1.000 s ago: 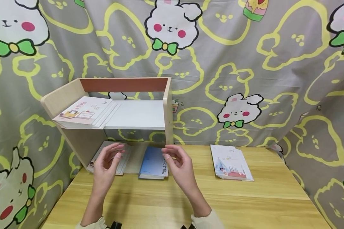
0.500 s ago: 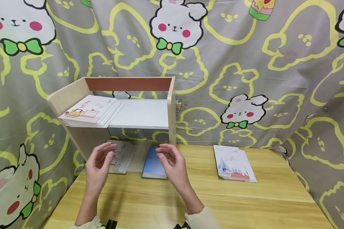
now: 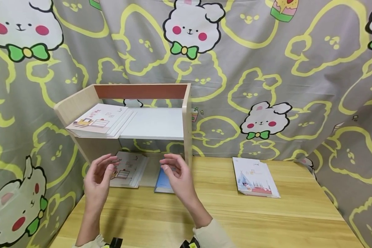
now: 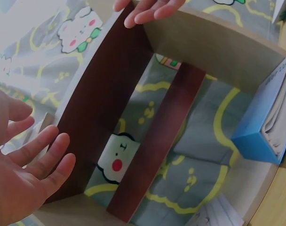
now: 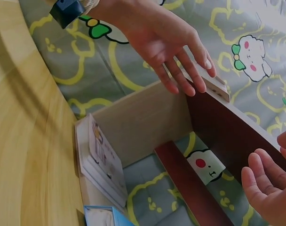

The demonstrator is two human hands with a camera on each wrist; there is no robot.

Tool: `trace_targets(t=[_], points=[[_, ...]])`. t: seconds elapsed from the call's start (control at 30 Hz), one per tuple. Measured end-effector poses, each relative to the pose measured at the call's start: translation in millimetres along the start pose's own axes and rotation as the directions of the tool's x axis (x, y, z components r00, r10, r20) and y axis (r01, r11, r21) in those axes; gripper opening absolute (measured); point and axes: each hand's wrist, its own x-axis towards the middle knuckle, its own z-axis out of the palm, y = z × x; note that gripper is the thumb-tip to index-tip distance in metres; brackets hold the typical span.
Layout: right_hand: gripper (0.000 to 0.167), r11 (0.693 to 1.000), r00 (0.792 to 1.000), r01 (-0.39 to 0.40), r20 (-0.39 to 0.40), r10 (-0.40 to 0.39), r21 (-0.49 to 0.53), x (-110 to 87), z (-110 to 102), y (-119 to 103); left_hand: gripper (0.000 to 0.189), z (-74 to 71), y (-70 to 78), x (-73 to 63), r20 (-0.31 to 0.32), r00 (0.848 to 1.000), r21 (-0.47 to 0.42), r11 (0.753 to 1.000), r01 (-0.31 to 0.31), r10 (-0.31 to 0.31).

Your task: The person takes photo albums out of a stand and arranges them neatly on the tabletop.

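My left hand hovers in front of the lower left part of a small wooden desk shelf, fingers loosely bent and holding nothing. Level with it, my right hand is raised before a blue book, covering much of it. The palms face each other with a gap between. Books with a pale illustrated cover lie in the lower tier behind the left hand. On the upper board, a similar stack of books sits at the left end. The right wrist view shows the lower books beside the shelf's side panel.
A white illustrated book lies on the wooden table, right of the shelf. A grey curtain with rabbit prints hangs behind and along both sides. The shelf's white upper board extends right of the stack.
Both hands have drifted left across the shelf front, keeping their shape. The right hand hides more of the blue book, and the lower stack shows more. The books and shelf stay put; the view shifts slightly.
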Motion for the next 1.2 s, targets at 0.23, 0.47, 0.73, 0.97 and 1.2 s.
trace_targets(t=[0.23, 0.47, 0.73, 0.97, 1.2], points=[[0.030, 1.000, 0.999, 0.006, 0.048, -0.006, 0.004, 6.9, 9.0, -0.2, 0.034, -5.7, 1.4, 4.4, -0.037, 0.999, -0.017, 1.000, -0.026, 0.025], [0.031, 1.000, 0.997, -0.023, 0.077, 0.023, 0.002, 13.3, 19.2, 2.3, 0.033, -14.4, 4.8, 8.0, -0.080, 0.997, 0.060, 0.998, -0.019, 0.024], [0.033, 1.000, 0.994, -0.028, 0.109, 0.029, -0.008, 23.1, 35.9, 0.6, 0.033, -26.3, 5.6, 13.7, -0.126, 0.992, 0.142, 0.989, 0.031, -0.013], [0.033, 1.000, 0.994, -0.015, 0.111, 0.015, -0.005, 32.3, 48.5, -2.8, 0.032, -33.9, 2.1, 22.1, -0.149, 0.989, 0.133, 0.991, 0.010, 0.010], [0.033, 1.000, 0.994, -0.002, 0.110, 0.000, 0.011, 40.4, 59.9, -3.6, 0.033, -45.8, 3.8, 28.9, -0.175, 0.984, 0.153, 0.988, 0.004, 0.023]])
